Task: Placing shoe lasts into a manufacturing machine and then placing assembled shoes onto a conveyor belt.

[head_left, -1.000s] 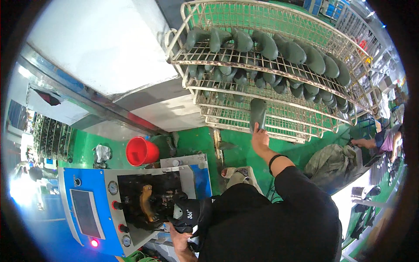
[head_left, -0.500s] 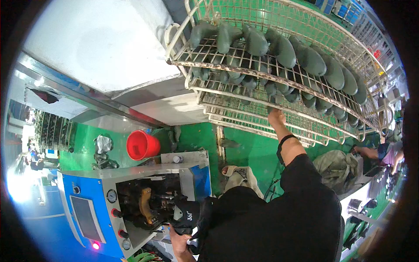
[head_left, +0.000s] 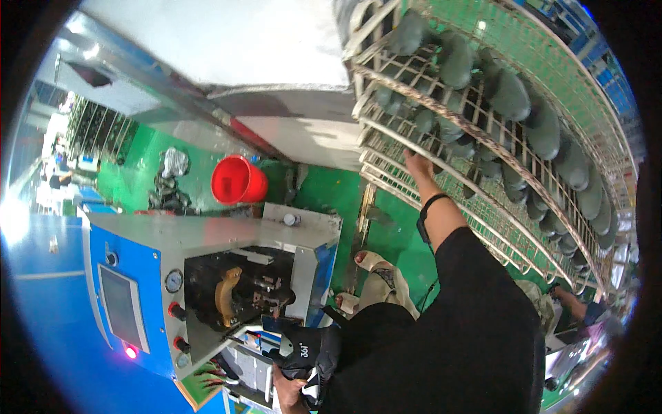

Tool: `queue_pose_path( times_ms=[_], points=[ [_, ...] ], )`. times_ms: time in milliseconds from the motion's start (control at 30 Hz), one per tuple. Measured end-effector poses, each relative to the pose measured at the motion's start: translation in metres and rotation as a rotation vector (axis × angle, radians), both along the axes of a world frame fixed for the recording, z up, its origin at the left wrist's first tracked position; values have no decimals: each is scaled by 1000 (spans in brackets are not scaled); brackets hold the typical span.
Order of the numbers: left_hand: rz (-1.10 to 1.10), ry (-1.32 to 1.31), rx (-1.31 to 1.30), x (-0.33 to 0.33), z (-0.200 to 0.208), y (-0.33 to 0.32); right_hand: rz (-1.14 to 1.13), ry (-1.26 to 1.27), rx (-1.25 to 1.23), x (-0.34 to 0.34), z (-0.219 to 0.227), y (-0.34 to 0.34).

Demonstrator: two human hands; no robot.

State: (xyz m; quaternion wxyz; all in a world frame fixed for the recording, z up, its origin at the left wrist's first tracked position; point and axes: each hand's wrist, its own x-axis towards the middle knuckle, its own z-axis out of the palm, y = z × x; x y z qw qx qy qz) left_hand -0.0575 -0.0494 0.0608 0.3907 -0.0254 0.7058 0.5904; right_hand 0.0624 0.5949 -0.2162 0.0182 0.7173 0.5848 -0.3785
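Low in front of me, my left hand (head_left: 288, 388) is closed around a black, soft-looking piece with pale markings (head_left: 303, 348), perhaps a shoe upper. Its lower end is partly hidden by the fingers. My right arm stretches forward to a white wire rack (head_left: 441, 155), and my right hand (head_left: 418, 165) is at one of its lower shelf rails, fingers apparently curled over it. Dark green shoe lasts (head_left: 507, 93) stand in rows on the rack's shelves, above and to the right of that hand.
A blue and grey machine (head_left: 124, 276) with a screen, gauges and knobs stands at left, its open bay holding a curved tan part (head_left: 226, 297). Beyond it is a red bucket (head_left: 238, 181). Another person's arm (head_left: 572, 302) shows at far right.
My right hand has shifted left along the rack, away from a dark green last. The rack appears closer and more slanted, and the view has shifted. My left hand keeps the black piece.
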Motion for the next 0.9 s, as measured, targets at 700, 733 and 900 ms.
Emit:
queue_pose_path(
  times_ms=[700,733,900],
  points=[
    [-20,54,146,-6,-4,8,1084,-679,327,9,85,-176],
    [-44,67,100,-9,-1,12,1065,-685,322,16,80,-176],
    [-83,67,132,-16,1,9,1113,-692,354,19,86,-180]
  ],
)
